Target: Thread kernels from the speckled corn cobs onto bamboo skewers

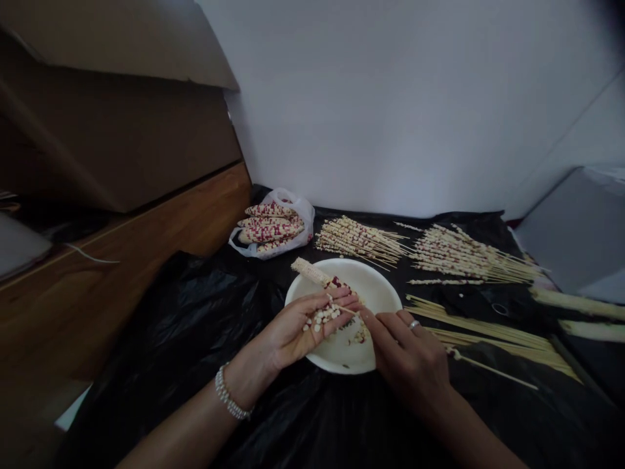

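My left hand (307, 324) lies palm up over a white bowl (385, 286), cupping loose pale corn kernels (322, 316). My right hand (407, 348), a ring on one finger, is closed around a thin wooden skewer (498, 372). The skewer's tip end reaches over the left palm among the kernels. A few kernels show on the shaft just right of my right hand; its middle is hidden. Behind the left fingers a corn cob (311, 270) leans in the bowl, partly stripped, with dark red kernels near the fingers. More loose kernels lie in the bowl.
A plastic bag (306, 212) of red-and-white corn cobs stands behind the bowl. Two piles of kernel-threaded skewers (354, 238) (454, 254) lie at the back right. Bare skewers (488, 329) lie nearer, on black plastic sheeting (205, 312). A cardboard box (122, 124) stands left.
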Demonstrator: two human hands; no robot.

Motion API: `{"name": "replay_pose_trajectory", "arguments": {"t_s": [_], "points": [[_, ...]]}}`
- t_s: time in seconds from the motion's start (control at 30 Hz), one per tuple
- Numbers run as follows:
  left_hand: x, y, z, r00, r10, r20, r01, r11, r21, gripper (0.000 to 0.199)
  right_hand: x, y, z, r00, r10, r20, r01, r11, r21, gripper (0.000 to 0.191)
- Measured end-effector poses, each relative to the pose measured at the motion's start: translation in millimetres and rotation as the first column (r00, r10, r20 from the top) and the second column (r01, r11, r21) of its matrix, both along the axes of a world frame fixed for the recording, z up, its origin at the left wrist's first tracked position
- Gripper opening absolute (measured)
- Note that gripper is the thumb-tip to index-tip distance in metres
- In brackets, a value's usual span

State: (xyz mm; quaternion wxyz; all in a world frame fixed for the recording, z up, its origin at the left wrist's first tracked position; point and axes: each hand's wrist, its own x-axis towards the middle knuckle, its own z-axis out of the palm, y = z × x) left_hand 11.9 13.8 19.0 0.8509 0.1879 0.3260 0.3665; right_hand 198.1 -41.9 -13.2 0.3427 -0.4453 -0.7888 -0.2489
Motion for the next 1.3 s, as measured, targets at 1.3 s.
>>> {"name": "replay_pose_trajectory", "arguments": {"t_s": [1.3], "points": [[0.1,22.1,37.8,1.000,-0.008,0.018,0.009,0.999,-0.040,0.016,16.9,15.5,71.7,0.976,0.089,0.200,-0.048,0.978,-0.201,0.044]]}}
